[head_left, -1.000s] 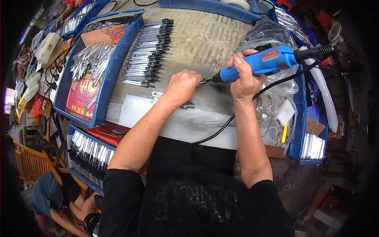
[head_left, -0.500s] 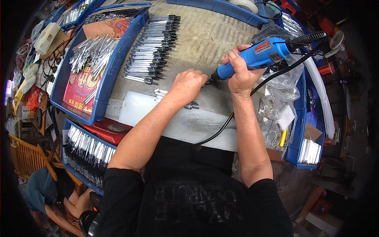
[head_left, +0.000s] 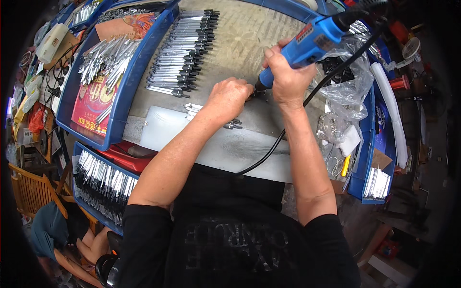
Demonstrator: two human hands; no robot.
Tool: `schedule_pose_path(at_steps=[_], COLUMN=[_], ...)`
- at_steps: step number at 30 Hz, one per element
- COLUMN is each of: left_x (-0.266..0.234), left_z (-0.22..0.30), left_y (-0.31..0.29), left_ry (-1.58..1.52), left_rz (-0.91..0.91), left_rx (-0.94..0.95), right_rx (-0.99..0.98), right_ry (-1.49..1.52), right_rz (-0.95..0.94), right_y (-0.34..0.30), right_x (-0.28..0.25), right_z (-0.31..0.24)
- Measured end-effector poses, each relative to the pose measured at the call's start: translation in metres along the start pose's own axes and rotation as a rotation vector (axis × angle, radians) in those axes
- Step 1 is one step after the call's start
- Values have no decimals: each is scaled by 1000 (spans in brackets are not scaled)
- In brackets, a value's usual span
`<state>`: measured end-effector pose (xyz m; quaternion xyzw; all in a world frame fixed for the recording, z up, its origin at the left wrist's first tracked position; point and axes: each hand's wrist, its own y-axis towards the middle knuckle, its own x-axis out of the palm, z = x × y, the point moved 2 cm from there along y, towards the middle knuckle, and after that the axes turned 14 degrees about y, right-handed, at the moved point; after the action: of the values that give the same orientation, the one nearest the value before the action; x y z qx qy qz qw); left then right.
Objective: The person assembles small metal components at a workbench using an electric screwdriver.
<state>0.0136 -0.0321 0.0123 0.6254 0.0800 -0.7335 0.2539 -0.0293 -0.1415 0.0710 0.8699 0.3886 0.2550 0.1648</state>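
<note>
My right hand (head_left: 292,82) is wrapped round a blue corded electric screwdriver (head_left: 307,44), tilted with its black tip down to the left. My left hand (head_left: 229,98) is closed at that tip, its fingers pinched on something too hidden to make out. A few pens (head_left: 234,124) lie under and beside my left wrist, partly covered by it. Farther left, a long row of silver and black pens (head_left: 178,55) is laid side by side on the worktable (head_left: 249,33).
A blue tray (head_left: 115,117) of loose silver pen parts stands left, above another tray of pens (head_left: 103,180). A black cable (head_left: 274,150) crosses near my right forearm. Plastic bags (head_left: 346,91) and a yellow stick (head_left: 345,165) lie right. A person (head_left: 53,230) sits at lower left.
The view has shifted slightly, with the table contents higher and a little left. The screwdriver stands somewhat steeper, its tip still at my left fingers.
</note>
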Motion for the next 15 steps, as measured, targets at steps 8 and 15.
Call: schedule_pose_path(at_steps=[8,15], left_x=[-1,0], left_z=[1,-2], left_y=[1,-2], left_ry=[-35,-85], left_rz=[-7,32], left_rx=[-42,-24], right_rx=[43,58], right_ry=[-91,-71], right_rz=[-91,-87], right_y=[9,-4], right_x=[12,6], right_z=[7,-2])
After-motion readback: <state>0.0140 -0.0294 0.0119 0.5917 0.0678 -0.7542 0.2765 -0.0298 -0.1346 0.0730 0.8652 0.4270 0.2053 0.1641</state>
